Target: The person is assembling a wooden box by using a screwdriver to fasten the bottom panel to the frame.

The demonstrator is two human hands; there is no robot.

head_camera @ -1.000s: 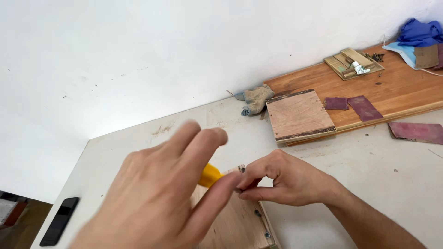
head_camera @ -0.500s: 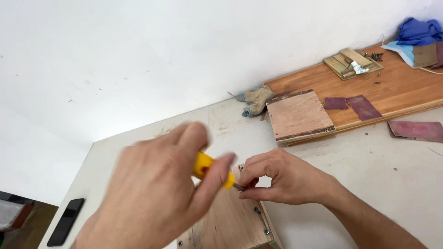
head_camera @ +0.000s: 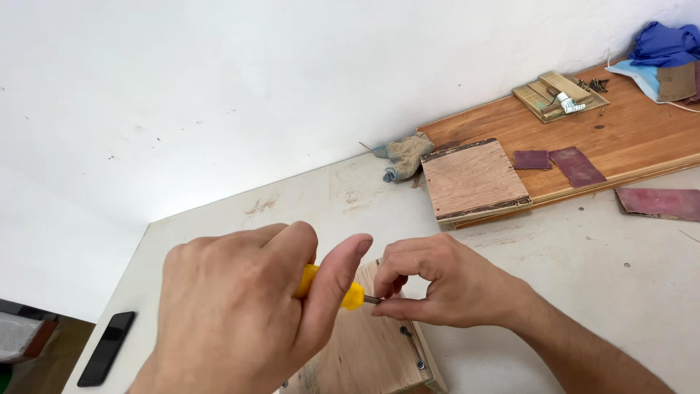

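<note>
Head view: left hand (head_camera: 240, 314) grips yellow screwdriver (head_camera: 343, 292), shaft pointing right toward right hand (head_camera: 445, 288).

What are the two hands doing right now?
Left hand: closed around a yellow-handled screwdriver.
Right hand: fingertips pinched at the screwdriver's shaft, over a wooden board.

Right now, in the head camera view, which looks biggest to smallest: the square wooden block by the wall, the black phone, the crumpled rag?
1. square wooden block
2. black phone and crumpled rag: too alike in apparent size to rank.
</note>
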